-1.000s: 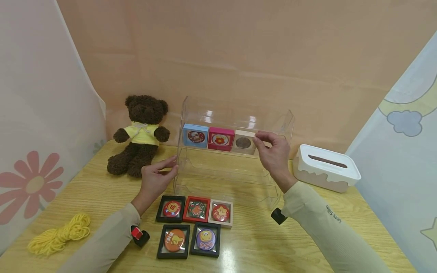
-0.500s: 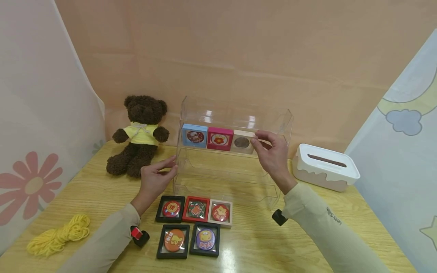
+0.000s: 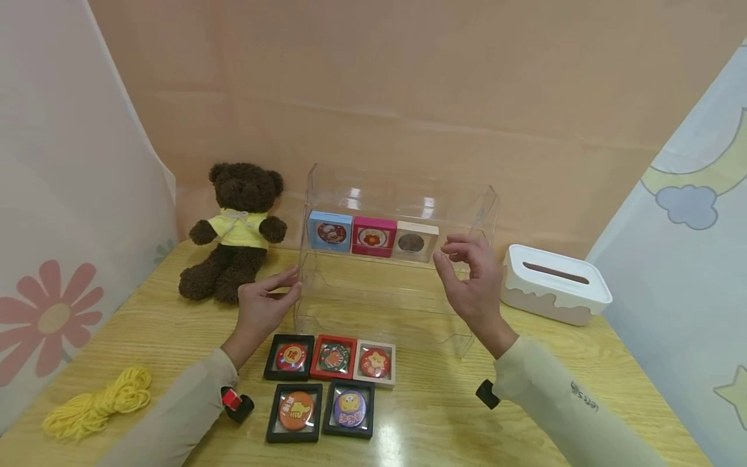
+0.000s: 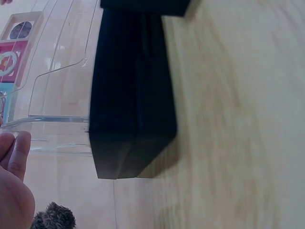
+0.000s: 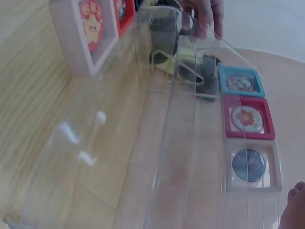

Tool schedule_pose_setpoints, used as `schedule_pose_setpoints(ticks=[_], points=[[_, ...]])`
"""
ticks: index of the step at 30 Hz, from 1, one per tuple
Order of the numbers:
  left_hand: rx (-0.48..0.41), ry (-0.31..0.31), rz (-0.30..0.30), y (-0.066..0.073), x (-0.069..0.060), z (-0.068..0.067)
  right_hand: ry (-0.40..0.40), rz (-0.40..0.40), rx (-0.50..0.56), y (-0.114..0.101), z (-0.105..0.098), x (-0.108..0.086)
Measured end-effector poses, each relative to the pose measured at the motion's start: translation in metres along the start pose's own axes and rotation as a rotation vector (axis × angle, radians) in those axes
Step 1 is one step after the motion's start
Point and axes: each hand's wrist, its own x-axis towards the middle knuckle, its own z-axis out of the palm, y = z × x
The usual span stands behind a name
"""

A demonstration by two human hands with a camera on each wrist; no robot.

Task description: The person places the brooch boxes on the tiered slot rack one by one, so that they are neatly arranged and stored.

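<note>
A clear acrylic tiered rack (image 3: 373, 296) stands mid-table. On its upper tier sit a blue badge frame (image 3: 330, 231), a magenta badge frame (image 3: 374, 237) and a cream badge frame (image 3: 415, 241), side by side. My left hand (image 3: 264, 316) pinches the rack's left side panel between thumb and fingers, which the left wrist view also shows. Just right of the cream frame, my right hand (image 3: 475, 285) is apart from it, fingers loosely bent and holding nothing. The right wrist view catches only the edge of that hand (image 5: 294, 210).
Before the rack lie several badge frames: black (image 3: 288, 357), red (image 3: 334, 357), pale pink (image 3: 375, 364), and two black ones (image 3: 294, 413) (image 3: 349, 408) nearer. A teddy bear (image 3: 239, 227) sits left, yellow cord (image 3: 96, 403) front left, a tissue box (image 3: 554, 285) right.
My right hand has let go of the cream frame and drawn back to the right, its fingers spreading. The left hand stays on the rack's side; the frames on the rack keep their places.
</note>
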Motion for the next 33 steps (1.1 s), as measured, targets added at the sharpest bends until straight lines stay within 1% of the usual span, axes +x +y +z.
schedule_pose_setpoints(ticks=[2, 4, 8, 13, 17, 21, 25, 29, 33], points=[[0.000, -0.001, -0.002, 0.000, 0.000, -0.001, -0.009, -0.032, 0.009, 0.000, 0.001, -0.006], [-0.005, -0.004, -0.004, 0.000, 0.000, -0.001, -0.023, -0.047, 0.017, 0.004, 0.002, -0.014], [-0.026, -0.009, -0.009, 0.000, 0.000, -0.002, -0.079, -0.044, 0.023, 0.013, 0.004, -0.034], [-0.036, -0.016, -0.010, -0.001, -0.001, -0.002, -0.196, -0.018, 0.008, 0.015, 0.004, -0.060], [-0.038, -0.015, -0.007, -0.001, -0.001, 0.000, -0.292, 0.018, 0.011, 0.016, 0.003, -0.078], [-0.036, -0.012, 0.006, 0.000, 0.000, 0.000, -0.349, 0.024, 0.021, 0.018, 0.002, -0.090], [-0.036, -0.011, 0.002, 0.001, 0.001, -0.001, -0.392, 0.022, 0.042, 0.018, 0.003, -0.099], [-0.035, -0.009, -0.003, 0.001, 0.000, -0.001, -0.447, 0.045, 0.088, 0.016, 0.004, -0.109], [-0.023, -0.003, -0.004, 0.001, 0.000, -0.001, -0.526, 0.076, 0.081, 0.016, 0.005, -0.119]])
